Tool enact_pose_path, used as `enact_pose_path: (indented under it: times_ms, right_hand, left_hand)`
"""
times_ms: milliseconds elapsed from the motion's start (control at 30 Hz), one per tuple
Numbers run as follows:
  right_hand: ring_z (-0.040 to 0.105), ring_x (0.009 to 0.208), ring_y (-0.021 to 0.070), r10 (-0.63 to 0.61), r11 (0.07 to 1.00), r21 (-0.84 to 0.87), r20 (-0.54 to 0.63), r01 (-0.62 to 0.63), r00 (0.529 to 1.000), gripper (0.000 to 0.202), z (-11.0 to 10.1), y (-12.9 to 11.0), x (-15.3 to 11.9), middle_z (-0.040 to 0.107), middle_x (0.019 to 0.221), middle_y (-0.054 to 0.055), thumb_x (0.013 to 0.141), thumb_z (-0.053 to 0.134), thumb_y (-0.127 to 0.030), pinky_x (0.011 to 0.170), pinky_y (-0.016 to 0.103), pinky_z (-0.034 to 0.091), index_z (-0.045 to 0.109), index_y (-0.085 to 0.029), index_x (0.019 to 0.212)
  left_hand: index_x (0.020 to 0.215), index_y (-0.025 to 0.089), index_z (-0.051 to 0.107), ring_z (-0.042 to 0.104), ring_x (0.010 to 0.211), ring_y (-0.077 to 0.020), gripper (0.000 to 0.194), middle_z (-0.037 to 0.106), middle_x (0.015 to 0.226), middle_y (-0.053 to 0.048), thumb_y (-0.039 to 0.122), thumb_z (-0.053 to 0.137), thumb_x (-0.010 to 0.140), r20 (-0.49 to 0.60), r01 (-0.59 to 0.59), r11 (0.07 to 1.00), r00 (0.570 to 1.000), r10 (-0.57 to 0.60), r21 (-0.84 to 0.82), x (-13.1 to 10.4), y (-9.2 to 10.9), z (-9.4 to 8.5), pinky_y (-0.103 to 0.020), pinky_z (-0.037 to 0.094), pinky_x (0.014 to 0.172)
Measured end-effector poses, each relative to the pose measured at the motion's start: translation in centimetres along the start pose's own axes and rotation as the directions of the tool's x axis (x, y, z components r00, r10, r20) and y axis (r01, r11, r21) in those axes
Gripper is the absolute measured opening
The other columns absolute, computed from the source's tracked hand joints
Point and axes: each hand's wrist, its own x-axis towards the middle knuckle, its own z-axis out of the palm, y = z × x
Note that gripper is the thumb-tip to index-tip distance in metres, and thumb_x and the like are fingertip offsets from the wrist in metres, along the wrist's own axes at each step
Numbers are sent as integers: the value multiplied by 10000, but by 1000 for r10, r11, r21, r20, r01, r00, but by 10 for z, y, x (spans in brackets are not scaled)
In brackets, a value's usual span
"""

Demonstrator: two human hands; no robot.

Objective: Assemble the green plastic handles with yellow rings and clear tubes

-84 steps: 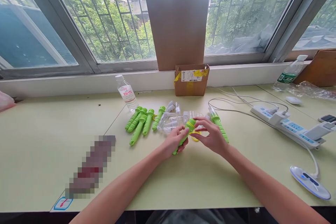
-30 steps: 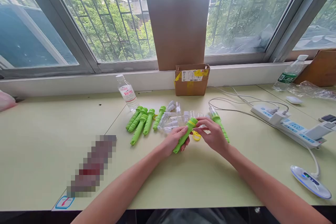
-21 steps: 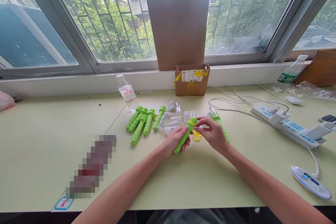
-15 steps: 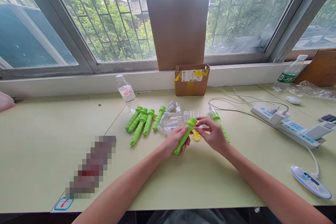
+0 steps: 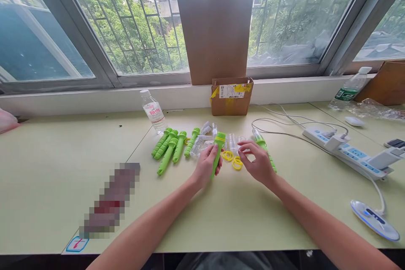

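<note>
A green ribbed tube [image 5: 219, 145] stands tilted in my left hand [image 5: 205, 164], its threaded end up with a yellow ring around it below the threads. To the right, my right hand [image 5: 257, 161] hovers apart from the tube, fingers bent and parted, holding nothing visible. Between the hands, yellow rings [image 5: 237, 163] lie on the table. Clear plastic pieces [image 5: 232, 141] are spread just behind. Several more green tubes [image 5: 166, 157] lie to the left, and another green tube with a clear top [image 5: 267, 152] is partly hidden behind my right hand.
A water bottle [image 5: 154, 112] and a small cardboard box [image 5: 232, 98] stand toward the window. On the right are a power strip [image 5: 351, 152] with cables, a white oval device [image 5: 375, 219] and a second bottle [image 5: 349, 88]. A blurred object [image 5: 110, 200] lies left.
My left hand has shifted slightly left with the green tube, which is now more upright. My right hand has come away from the tube's top. More yellow rings show on the table.
</note>
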Motion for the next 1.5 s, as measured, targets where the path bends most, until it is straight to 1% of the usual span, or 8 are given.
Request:
enact_pose_path:
  times_ms: [100,267,467,633,900,1233,1333,1500]
  right_hand:
    - [644,834,184,-6,1000,-4,15,6,1000,71,2,1,-1,644,997,79,893,534,-252,665,351,616,583,-212,860]
    - [646,875,207,-6,999,-38,83,10,997,113,9,-1,-4,653,1000,91,930,476,-255,712,374,591,574,-219,885]
    - [653,864,209,-55,993,-94,149,70,987,157,19,-2,-8,669,977,80,949,421,-242,727,348,550,558,-232,874]
    - [652,885,218,-63,989,-122,136,80,989,143,19,0,-7,685,961,83,954,404,-229,738,350,538,537,-236,903]
    - [642,865,224,-58,987,-141,163,81,985,150,14,2,-5,671,966,92,971,375,-258,708,365,543,523,-240,957]
    - [623,976,253,16,985,-173,75,-3,997,150,8,10,4,672,971,85,961,412,-296,813,419,525,521,-238,877]
    - [590,1054,282,5,972,-232,112,21,994,104,8,14,10,658,1056,97,905,516,-292,861,464,509,540,-229,984]
    - [515,1169,320,-22,928,-350,290,127,957,448,11,21,27,610,1194,110,806,643,-277,968,540,423,482,-229,1222]
  left_hand:
    - [865,174,518,405,329,-66,417,479,494,64,586,458,867,-98,-55,998,994,57,30,1,-1,-1,-179,306,329]
    - [839,189,503,418,355,-66,410,495,516,61,597,477,853,-237,-129,990,962,138,53,5,-2,-5,-175,327,325]
    - [784,199,467,401,332,-58,397,487,498,71,588,470,861,-302,-155,984,938,173,83,8,-2,-10,-175,320,326]
    - [765,204,447,408,333,-61,387,488,501,73,579,484,855,-289,-163,982,940,183,95,8,-3,-9,-178,319,324]
    - [775,202,440,402,341,-62,384,446,486,81,570,444,885,-193,-173,969,959,206,175,2,-6,-1,-182,307,339]
    - [777,204,439,375,344,-69,374,425,440,87,552,401,910,-70,-186,953,976,208,238,-1,-11,4,-199,289,387]
    - [761,205,426,381,355,-69,368,435,450,85,540,405,911,-62,-184,953,977,204,243,-2,-12,4,-201,292,399]
    - [761,207,422,384,369,-67,353,431,469,85,525,411,914,-63,-161,960,982,180,229,-3,-14,4,-204,287,415]
